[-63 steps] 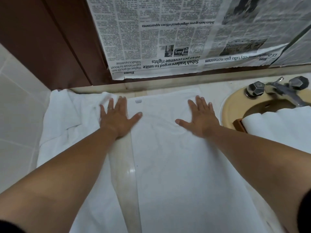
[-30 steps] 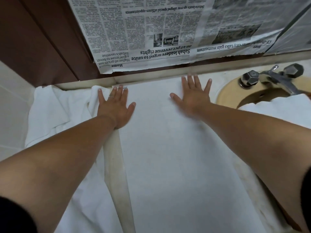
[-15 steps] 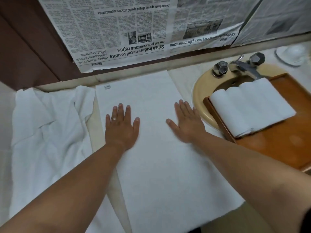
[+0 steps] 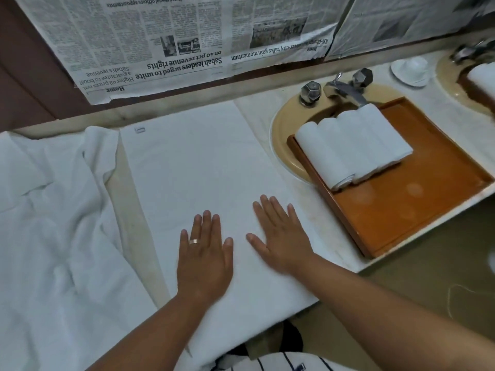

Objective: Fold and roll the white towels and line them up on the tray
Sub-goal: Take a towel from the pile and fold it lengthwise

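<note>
- Pressing down flat, left hand (image 4: 205, 261) and right hand (image 4: 281, 236) lie side by side, fingers spread straight, holding nothing, on the near half of the spread towel (image 4: 203, 170).
- That towel's near edge hangs off the counter at 6 o'clock, so once the palms lift, its weight could drag it crooked before the fold.
- Loose towel pile (image 4: 53, 210) at 9 o'clock sits close, and a sloppy fold could snag it.
- Tray (image 4: 417, 210) at 2 o'clock looks perched over the sink (image 4: 280, 137). Hard to tell how steady it is, so dropping a roll beside the rolled towels (image 4: 348, 148) might rock it.
</note>
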